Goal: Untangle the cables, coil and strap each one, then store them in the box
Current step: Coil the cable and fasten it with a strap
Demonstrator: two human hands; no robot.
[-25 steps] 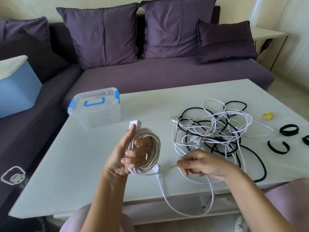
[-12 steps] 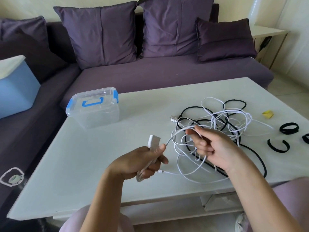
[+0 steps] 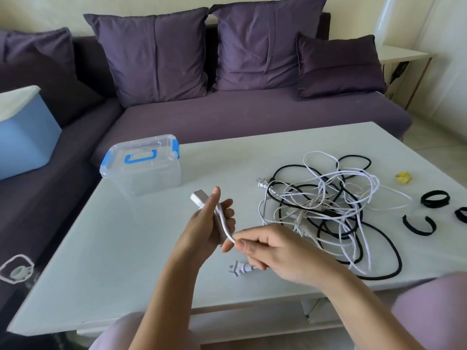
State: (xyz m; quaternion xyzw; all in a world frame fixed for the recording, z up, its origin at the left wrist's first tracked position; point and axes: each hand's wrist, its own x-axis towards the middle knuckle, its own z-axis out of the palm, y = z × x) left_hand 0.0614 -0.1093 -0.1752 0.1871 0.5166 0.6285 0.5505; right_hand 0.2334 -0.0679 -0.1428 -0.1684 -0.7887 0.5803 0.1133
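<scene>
White low worktop (image 3: 113,248) stood before a purple fabric sofa (image 3: 252,114). On it: clear plastic lidded box with blue latches (image 3: 144,168), closed, far left; tangle of white and black cables (image 3: 328,210) at right; black loop straps (image 3: 434,198) near the right edge; small yellow scrap (image 3: 403,177). Both forearms reached in from below and met over mid-worktop. Raised left hand (image 3: 204,226) had fingers curled round a white rectangular socket block (image 3: 199,199), thumb up along it. Just below, right hand (image 3: 273,253) pinched the white cord (image 3: 226,231) leaving that block. White pronged plug (image 3: 240,268) lay on the worktop beneath.
</scene>
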